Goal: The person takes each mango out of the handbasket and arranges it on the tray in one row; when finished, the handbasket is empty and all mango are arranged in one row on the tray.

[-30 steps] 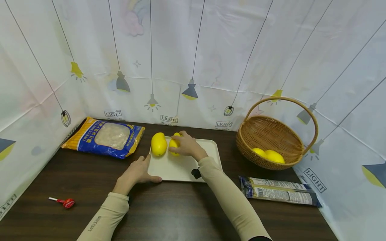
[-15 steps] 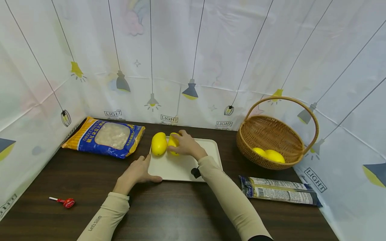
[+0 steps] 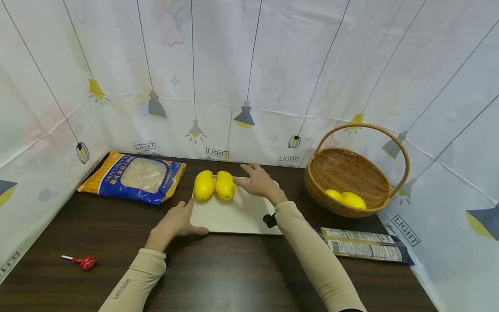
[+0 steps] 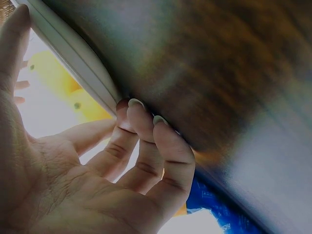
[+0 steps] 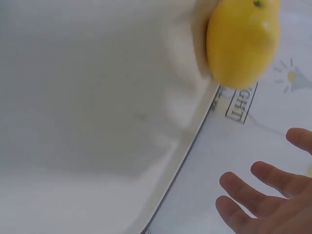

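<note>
Two yellow mangoes [image 3: 204, 185] lie side by side at the left end of a cream tray [image 3: 238, 219]. My left hand [image 3: 177, 223] holds that tray at its front left corner; in the left wrist view, the thumb lies along one edge and the bent fingers [image 4: 173, 146] are against another. Just right of the nearer-to-middle mango [image 3: 225, 185], my right hand [image 3: 259, 182] hovers over the tray's back part with fingers spread and nothing in them. The right wrist view shows these fingers [image 5: 263, 202] apart from a mango [image 5: 241, 44].
A wicker basket [image 3: 351, 167] with yellow fruit [image 3: 352, 200] stands at the back right. In front of it lies a long printed packet [image 3: 366, 247]. A blue and orange pasta bag [image 3: 136, 177] is at the back left, a red lollipop [image 3: 86, 262] at the front left.
My right hand has shifted a mango left beside the other one, let go of it and drawn away to the right. The left hand stays at the tray's corner.
</note>
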Demonstrator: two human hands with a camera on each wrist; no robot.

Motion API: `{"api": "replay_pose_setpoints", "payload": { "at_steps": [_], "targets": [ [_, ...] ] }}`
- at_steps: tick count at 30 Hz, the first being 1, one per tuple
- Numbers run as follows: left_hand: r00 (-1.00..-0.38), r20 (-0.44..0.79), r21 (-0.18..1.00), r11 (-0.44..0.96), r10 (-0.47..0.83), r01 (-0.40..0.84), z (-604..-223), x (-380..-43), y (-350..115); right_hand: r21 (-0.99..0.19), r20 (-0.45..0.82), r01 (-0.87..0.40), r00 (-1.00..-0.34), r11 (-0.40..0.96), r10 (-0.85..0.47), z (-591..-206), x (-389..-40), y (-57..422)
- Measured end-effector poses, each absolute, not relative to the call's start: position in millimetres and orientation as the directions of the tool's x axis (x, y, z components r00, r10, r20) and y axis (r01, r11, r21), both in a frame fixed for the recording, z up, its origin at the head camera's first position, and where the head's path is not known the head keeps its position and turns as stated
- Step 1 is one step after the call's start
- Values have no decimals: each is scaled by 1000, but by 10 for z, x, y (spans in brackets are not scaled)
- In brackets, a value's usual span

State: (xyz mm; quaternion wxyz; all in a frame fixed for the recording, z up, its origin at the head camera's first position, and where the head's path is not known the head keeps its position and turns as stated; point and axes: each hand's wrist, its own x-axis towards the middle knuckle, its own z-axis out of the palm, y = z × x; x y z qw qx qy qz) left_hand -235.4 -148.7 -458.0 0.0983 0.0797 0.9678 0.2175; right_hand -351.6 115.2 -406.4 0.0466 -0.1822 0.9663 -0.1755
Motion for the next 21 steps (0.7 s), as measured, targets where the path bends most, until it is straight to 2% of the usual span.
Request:
{"api": "replay_pose_setpoints", "payload": {
  "at_steps": [21],
  "targets": [
    [-965,-166,446,888,205,112,-4571,-2356,-1466,-391,35,-252,-965,885,-259,-3728,-3379,2214]
  ]
}}
